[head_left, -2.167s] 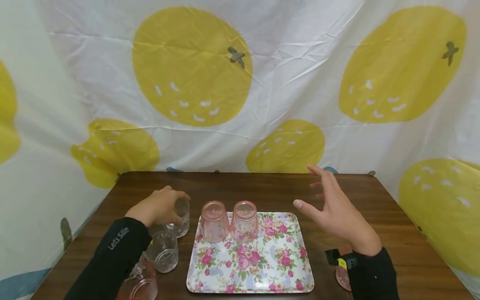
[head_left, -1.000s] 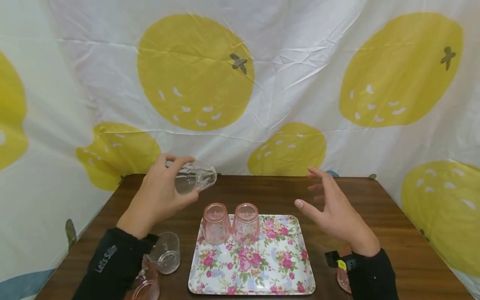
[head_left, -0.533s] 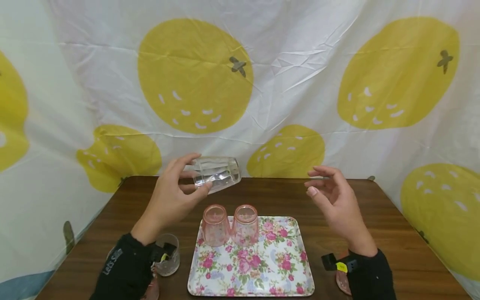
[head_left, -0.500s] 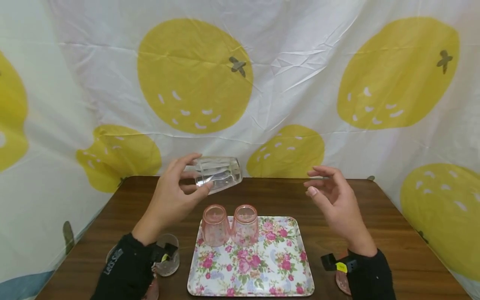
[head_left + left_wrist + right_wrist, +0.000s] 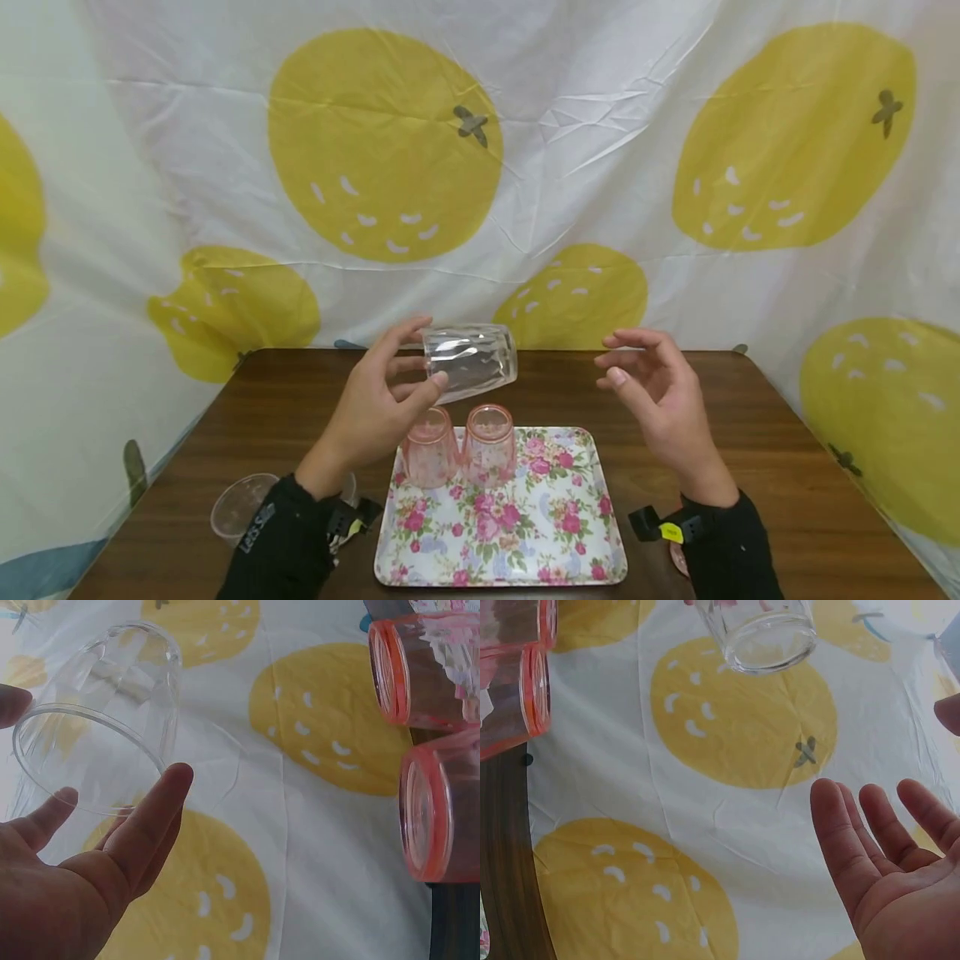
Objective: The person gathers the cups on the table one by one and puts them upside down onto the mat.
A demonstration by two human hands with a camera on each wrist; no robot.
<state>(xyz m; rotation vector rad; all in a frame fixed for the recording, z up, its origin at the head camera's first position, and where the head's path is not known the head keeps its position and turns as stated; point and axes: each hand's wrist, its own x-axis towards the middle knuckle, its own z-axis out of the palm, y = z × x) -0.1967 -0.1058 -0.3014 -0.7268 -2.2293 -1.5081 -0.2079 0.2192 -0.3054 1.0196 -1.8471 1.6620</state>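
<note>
Moved clear glass rightward since earlier frame, gripping it sideways in mid-air with left hand, thumb and fingers clamped at rim end, near two upside-down pink glasses on floral tray; holding right hand apart from it, with thumb and loosely bent fingers apart

Clear glass, earlier standing on table, now aloft sideways in left hand, near the pink glasses. Right hand shifts inward, closer to it. Another clear rim comes into sight beside left sleeve.
</note>
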